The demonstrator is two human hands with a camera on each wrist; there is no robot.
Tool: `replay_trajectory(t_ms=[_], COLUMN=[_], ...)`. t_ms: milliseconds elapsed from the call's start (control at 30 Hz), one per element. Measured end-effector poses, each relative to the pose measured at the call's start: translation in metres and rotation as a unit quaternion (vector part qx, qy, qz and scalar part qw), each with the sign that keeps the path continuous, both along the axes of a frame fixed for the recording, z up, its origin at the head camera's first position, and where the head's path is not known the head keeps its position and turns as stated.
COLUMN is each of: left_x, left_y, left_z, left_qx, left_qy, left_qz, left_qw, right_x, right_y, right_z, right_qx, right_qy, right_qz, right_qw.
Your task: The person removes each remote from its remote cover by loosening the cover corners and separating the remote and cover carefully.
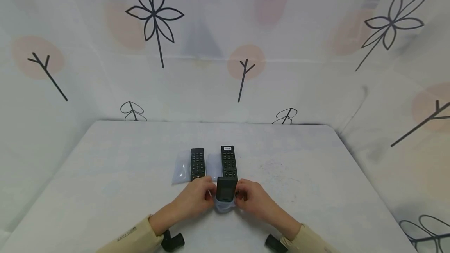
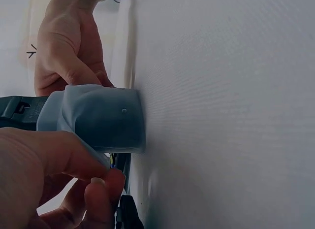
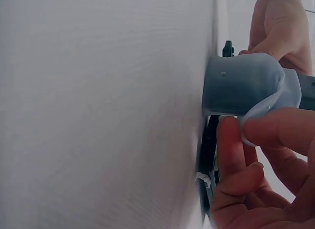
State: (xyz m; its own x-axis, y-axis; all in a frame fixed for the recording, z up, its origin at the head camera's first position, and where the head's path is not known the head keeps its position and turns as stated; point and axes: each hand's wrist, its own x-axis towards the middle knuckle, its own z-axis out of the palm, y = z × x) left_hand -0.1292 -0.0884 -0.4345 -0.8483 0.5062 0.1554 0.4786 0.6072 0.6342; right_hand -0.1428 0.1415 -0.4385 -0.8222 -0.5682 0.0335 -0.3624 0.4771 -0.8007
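A black remote control (image 1: 226, 189) stands on end between the two hands, its lower part inside a translucent plastic sleeve (image 2: 106, 118). In the wrist views the sleeve wraps the remote's lower end, right at the table surface, while the dark upper end (image 3: 307, 88) sticks out. My left hand (image 1: 197, 195) pinches the sleeve's open edge between thumb and fingers on the left side. On the opposite side my right hand (image 1: 256, 197) pinches the sleeve's edge in the same way; this shows plainly in the right wrist view.
Behind the hands lie two black remotes, one on the left (image 1: 197, 163) and one on the right (image 1: 229, 159). Flat plastic sleeves lie beside them, one far left (image 1: 181, 167) and one between them (image 1: 213, 164). The white table (image 1: 123, 167) meets a patterned cloth backdrop (image 1: 204, 89).
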Motion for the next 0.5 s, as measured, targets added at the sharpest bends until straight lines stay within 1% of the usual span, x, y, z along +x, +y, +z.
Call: replay_trajectory(t_ms=[267, 367, 500], left_x=[-0.0004, -0.0003, 0.0007], left_y=[0.0019, 0.0026, 0.0030], left_z=[-0.0036, -0.0050, -0.0067], left_qx=[-0.020, -0.020, -0.018], left_qy=[-0.025, -0.010, 0.009], left_qz=[-0.015, -0.015, 0.000], left_qw=[0.9994, 0.9996, 0.9998], right_x=[0.0004, 0.0010, 0.0019], right_y=[-0.0029, -0.0035, -0.0039], right_z=[0.0007, -0.0005, -0.0019], right_qx=[0.031, 0.034, 0.032], right_qy=[-0.017, -0.017, -0.018], right_qz=[-0.006, -0.009, -0.015], right_qw=[0.999, 0.999, 0.999])
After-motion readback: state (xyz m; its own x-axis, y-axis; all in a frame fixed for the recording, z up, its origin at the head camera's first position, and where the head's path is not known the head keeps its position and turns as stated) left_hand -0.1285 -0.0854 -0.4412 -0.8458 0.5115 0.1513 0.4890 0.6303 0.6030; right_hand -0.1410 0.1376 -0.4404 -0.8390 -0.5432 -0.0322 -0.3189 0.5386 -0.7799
